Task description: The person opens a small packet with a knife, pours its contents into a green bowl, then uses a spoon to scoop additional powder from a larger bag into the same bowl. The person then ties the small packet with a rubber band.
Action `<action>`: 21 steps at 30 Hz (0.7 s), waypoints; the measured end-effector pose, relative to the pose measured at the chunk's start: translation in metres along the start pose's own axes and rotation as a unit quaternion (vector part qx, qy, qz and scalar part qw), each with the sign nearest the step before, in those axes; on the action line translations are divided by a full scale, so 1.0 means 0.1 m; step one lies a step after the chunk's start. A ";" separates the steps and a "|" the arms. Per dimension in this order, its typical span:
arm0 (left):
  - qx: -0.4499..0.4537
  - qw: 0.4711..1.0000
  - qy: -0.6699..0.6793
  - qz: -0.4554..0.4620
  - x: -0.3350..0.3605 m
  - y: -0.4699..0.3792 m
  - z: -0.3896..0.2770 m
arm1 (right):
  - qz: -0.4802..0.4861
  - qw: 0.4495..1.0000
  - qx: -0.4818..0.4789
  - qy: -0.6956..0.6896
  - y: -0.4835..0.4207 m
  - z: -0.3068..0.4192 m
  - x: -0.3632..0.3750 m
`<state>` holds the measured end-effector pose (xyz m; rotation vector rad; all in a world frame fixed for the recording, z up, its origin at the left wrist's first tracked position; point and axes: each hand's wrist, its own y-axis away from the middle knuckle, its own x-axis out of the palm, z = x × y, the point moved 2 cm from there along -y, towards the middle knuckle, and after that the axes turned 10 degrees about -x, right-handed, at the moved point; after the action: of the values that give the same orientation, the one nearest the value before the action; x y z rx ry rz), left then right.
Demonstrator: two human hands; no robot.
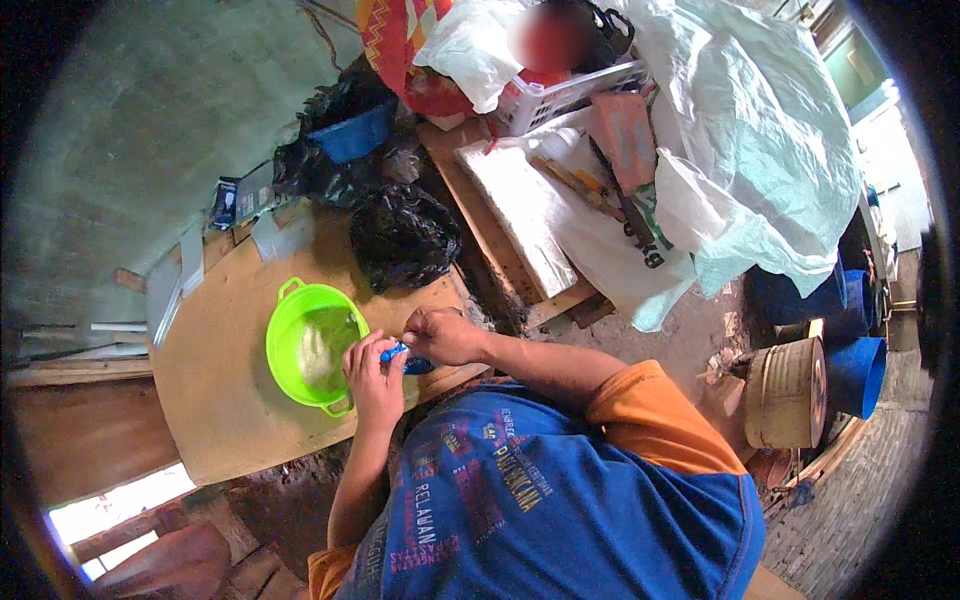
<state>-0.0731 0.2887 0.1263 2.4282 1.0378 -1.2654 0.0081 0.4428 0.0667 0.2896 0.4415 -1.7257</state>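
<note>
Between the fingers and thumb of my left hand [373, 371] is a small blue packet [392, 351]. My right hand [444, 334] has its fingers curled and pinches at the packet's right edge; the fingertips are partly hidden. Just left of both hands stands a bright green plastic basin [281, 352] with two loop handles. A pale, powdery-looking heap [321, 349] lies in its bottom. Below the right hand a darker blue item [418, 365] shows in part, and I cannot tell what it is.
The basin rests on a tan board [217, 390]. Behind it lie a black plastic bag [405, 236] and a blue container [352, 135]. At the upper right, a knife [634, 225] lies on white sacking near a white plastic basket [525, 105]. Drums and a blue bucket [855, 379] stand right.
</note>
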 end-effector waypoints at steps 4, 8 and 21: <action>-0.034 0.999 0.035 0.009 0.09 -0.05 0.04 | -0.028 0.999 -0.022 0.029 0.02 -0.05 0.05; -0.068 0.996 0.056 0.012 0.15 -0.07 0.08 | -0.134 0.986 -0.096 -0.009 0.06 0.20 -0.06; -0.117 0.986 0.117 0.033 0.16 -0.04 0.02 | -0.047 0.991 -0.111 0.053 0.02 0.03 -0.02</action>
<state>-0.0712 0.2981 0.1131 2.4439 1.0856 -0.8015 0.0108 0.4425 0.0701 0.2030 0.7283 -1.7399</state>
